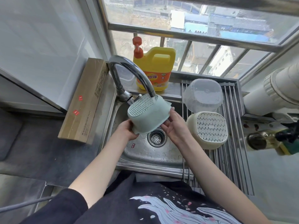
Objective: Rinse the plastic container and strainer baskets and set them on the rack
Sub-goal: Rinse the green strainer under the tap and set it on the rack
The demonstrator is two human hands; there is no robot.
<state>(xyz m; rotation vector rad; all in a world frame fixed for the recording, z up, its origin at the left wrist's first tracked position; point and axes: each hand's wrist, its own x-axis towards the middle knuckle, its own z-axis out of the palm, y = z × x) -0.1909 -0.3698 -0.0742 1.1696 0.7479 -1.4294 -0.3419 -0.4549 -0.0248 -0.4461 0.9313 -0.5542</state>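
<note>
The person wears a dark, near-black top with short sleeves that end around the elbow, leaving both forearms bare. Across the front runs a pale blue-white print of flowing, wave-like lines (dotted with small pink and white flecks, like petals). Neither the left hand nor the right hand shows rings, gloves or a watch.
</note>
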